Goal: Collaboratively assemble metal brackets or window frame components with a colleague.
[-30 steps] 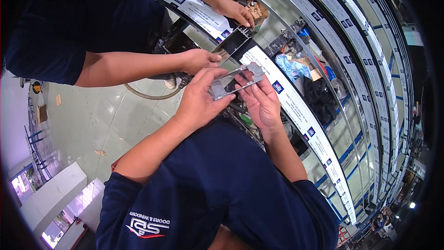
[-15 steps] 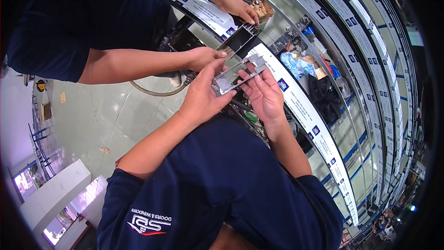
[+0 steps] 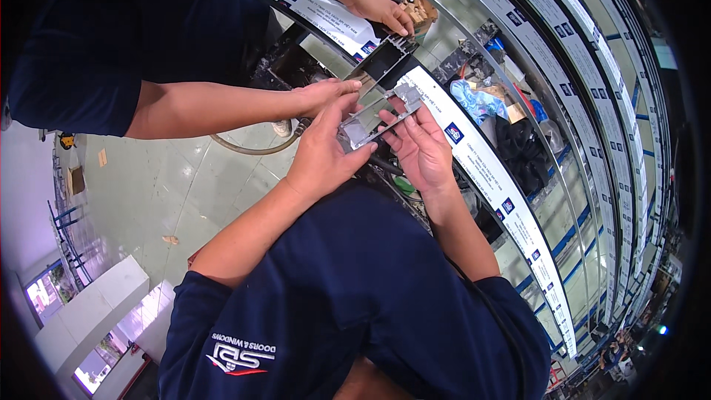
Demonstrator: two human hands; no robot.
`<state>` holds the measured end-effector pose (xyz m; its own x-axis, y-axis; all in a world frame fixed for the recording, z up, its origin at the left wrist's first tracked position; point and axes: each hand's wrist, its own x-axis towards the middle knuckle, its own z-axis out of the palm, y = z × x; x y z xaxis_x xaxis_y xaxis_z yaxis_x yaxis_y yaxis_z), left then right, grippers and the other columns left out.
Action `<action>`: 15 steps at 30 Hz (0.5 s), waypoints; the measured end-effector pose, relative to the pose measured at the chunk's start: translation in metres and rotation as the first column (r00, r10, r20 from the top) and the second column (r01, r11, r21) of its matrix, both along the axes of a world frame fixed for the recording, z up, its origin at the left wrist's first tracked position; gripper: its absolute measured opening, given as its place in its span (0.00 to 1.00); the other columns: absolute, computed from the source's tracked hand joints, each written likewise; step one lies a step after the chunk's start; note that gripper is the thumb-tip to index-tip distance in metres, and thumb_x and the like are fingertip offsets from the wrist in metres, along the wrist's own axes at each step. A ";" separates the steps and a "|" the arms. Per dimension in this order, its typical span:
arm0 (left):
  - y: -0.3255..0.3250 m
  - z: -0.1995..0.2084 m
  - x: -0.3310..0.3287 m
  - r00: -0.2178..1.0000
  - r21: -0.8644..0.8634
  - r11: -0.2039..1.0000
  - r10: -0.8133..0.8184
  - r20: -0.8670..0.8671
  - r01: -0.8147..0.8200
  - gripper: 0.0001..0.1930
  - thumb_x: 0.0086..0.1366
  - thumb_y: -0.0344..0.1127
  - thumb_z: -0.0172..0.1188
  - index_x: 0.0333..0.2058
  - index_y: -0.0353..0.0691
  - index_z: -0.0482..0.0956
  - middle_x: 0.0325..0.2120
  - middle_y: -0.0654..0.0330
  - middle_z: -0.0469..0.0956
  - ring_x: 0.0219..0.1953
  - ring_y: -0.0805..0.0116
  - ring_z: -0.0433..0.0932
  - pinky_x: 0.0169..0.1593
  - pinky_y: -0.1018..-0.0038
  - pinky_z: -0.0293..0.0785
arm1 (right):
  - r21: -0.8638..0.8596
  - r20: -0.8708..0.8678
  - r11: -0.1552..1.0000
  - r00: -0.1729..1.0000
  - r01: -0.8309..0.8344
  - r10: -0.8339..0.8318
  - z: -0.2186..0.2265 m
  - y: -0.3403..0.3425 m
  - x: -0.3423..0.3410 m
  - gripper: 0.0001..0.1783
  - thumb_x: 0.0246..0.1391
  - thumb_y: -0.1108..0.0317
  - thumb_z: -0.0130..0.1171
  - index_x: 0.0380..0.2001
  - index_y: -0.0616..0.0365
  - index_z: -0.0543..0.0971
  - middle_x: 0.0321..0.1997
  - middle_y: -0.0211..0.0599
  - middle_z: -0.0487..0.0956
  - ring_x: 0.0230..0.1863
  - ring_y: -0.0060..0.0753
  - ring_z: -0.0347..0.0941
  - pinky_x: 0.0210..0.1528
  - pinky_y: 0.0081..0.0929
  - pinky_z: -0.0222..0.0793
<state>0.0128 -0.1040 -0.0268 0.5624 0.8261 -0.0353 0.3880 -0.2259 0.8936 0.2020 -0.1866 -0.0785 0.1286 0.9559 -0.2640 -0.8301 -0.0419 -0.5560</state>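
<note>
Between my two hands is a grey metal bracket [image 3: 358, 133], an open rectangular frame with a thicker block at each end. My left hand [image 3: 326, 152] grips its near left end, with the thumb along the lower edge. My right hand [image 3: 424, 150] pinches the far right end, its fingers curled under the long side. Just beyond the bracket lies the dark open end of an aluminium profile [image 3: 381, 64]. A co-worker's one hand [image 3: 389, 15] rests on that profile end, and the other hand [image 3: 332, 94] is right beside my left fingers.
A long profile in white printed film [image 3: 489, 167] runs from the upper left to the lower right. More film-covered profiles [image 3: 585, 96] lie on racks at the right. Black bags [image 3: 518, 144] and a blue plastic bag [image 3: 478, 102] sit between. A hose [image 3: 255, 150] hangs at the left.
My hands and the bracket have barely moved. The co-worker's lower hand has straightened its fingers slightly beside my left hand.
</note>
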 end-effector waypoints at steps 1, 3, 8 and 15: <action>0.000 0.000 0.000 1.000 0.029 1.000 -0.001 0.006 0.001 0.40 0.56 0.30 0.77 0.66 0.35 0.69 0.58 0.47 0.79 0.62 0.53 0.79 0.66 0.62 0.74 | -0.007 -0.001 1.000 1.000 0.000 0.000 0.000 0.001 0.000 0.28 0.76 0.68 0.51 0.75 0.55 0.63 0.74 0.39 0.71 0.70 0.42 0.72 0.69 0.46 0.71; 0.002 0.000 0.001 1.000 0.088 0.996 -0.005 0.017 0.004 0.39 0.56 0.33 0.76 0.65 0.33 0.69 0.55 0.42 0.79 0.59 0.45 0.81 0.62 0.60 0.77 | -0.022 -0.005 1.000 1.000 -0.001 0.001 0.001 0.002 0.000 0.28 0.76 0.68 0.51 0.75 0.54 0.63 0.74 0.39 0.70 0.70 0.42 0.72 0.69 0.46 0.70; 0.003 0.003 0.002 1.000 0.099 0.995 -0.003 -0.024 0.005 0.38 0.56 0.31 0.77 0.65 0.33 0.71 0.57 0.45 0.79 0.61 0.51 0.80 0.65 0.62 0.75 | -0.009 -0.012 1.000 1.000 -0.012 0.012 -0.002 0.003 0.002 0.28 0.76 0.68 0.51 0.75 0.54 0.63 0.74 0.39 0.70 0.70 0.42 0.72 0.69 0.45 0.71; 0.003 0.009 0.003 0.999 0.088 0.996 0.000 -0.040 0.004 0.39 0.56 0.32 0.78 0.65 0.34 0.71 0.58 0.47 0.80 0.62 0.55 0.80 0.65 0.63 0.76 | -0.038 -0.056 0.999 0.998 -0.009 0.007 -0.004 0.004 0.002 0.28 0.76 0.65 0.52 0.75 0.54 0.64 0.73 0.39 0.71 0.68 0.41 0.74 0.67 0.43 0.73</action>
